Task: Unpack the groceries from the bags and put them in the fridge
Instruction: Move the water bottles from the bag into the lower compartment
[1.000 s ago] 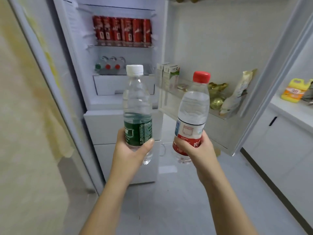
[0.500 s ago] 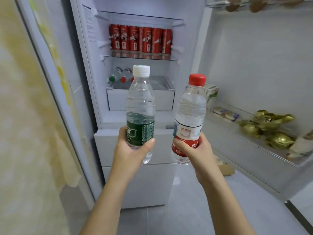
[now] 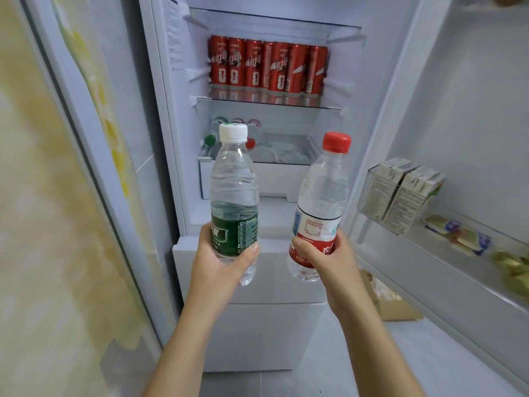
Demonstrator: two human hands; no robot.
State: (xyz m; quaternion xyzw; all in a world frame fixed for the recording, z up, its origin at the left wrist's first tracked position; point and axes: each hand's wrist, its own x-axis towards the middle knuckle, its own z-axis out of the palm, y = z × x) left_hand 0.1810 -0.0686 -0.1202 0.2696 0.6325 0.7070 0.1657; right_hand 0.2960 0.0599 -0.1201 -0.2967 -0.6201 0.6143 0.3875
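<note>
Stepping closer to the open fridge (image 3: 177, 110), the person keeps the left hand (image 3: 220, 262) gripping the green-labelled water bottle (image 3: 234, 196) and the right hand (image 3: 323, 262) gripping the red-capped water bottle (image 3: 323, 196), both upright before the fridge, seemingly ready for shelving.

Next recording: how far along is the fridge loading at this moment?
Done: red cans line the upper shelf, bottles lie below, cartons stand in the door rack. In hand: the left hand holds a green-label bottle, the right hand a red-cap bottle, both outside the fridge. Left: shelving these two; the bags are out of view.
</note>
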